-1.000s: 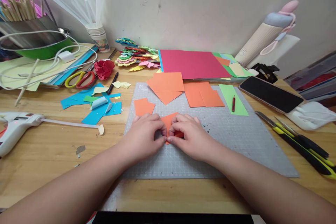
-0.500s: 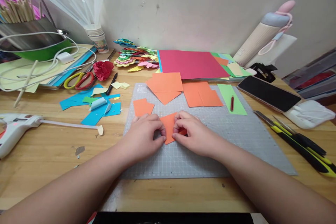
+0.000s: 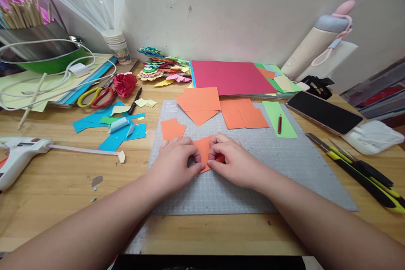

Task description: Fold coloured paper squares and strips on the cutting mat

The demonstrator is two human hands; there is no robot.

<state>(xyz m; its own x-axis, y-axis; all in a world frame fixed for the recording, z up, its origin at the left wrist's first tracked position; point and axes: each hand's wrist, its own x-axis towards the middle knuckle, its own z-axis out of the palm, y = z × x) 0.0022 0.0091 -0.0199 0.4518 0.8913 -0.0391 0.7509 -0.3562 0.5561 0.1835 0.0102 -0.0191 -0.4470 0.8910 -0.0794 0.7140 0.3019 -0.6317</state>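
In the head view, a small, plain orange paper [image 3: 203, 148] lies toward the near left part of the grey cutting mat [image 3: 215, 202] on the desk [image 3: 57, 215]. A darker orange edge shows at its right. The left hand [image 3: 177, 160] pinches its near left edge, the right hand [image 3: 232, 160] its right side. The fingers cover both sides, so its full outline cannot be told. The left frame edge cuts off the glue gun [image 3: 23, 155].
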